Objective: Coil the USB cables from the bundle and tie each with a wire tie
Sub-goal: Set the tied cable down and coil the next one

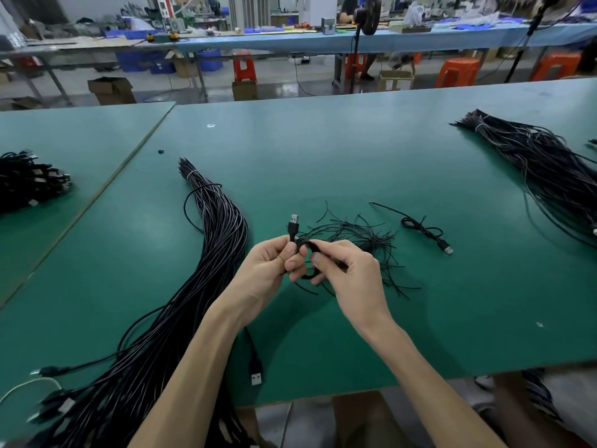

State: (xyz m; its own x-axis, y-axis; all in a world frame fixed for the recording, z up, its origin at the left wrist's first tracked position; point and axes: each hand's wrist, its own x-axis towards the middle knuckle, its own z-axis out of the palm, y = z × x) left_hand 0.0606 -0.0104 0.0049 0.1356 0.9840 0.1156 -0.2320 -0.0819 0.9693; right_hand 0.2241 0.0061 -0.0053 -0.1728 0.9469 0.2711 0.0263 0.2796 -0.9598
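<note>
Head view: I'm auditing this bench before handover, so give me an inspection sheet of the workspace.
Surface: green table, with a seam at the left.
Job's things: coiled cable held above the wire ties; tied bundle at left; cable pile far left.
Clutter: small dark ring on the table.
Grippers: left hand and right hand both grip the coiled cable.
Cables: loose cable right of the wire ties; second bundle far right.
Surroundings: orange stools, cardboard boxes.
</note>
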